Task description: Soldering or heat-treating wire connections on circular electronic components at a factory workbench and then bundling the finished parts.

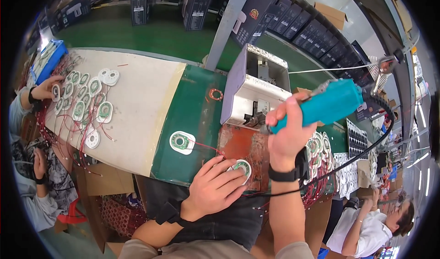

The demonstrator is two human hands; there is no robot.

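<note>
Head view: two bare hands at a green bench, one steadying a part, one carrying a tool.
Right hand (292,133): fingers wrapped tight round a teal power driver (327,104), raised right of centre; nose points left, in front of the white-and-purple box (233,84), well apart from the part.
Left hand (215,186): fingers spread over the white oval part (248,169), fingertips touching it; thumb hidden, so can't tell if pinched or only pressed down.
Part location: near edge of the rust-red plate (238,142), left of the right forearm; green board face up.
Second oval part (182,142): lies left on the green bench, well apart from the left hand; red wires (207,147) run right from it toward the fingers.
Wire risk: wires near the left fingertips could snag or tug if the hand drags sideways.
Slip risk: part could turn or skid on the plate if fingertip pressure is loose; a driver nose landing off-centre could scratch the board.
Cable risk: black cable (330,174) loops past the right-hand pile (318,149); a low swing could catch pieces.
</note>
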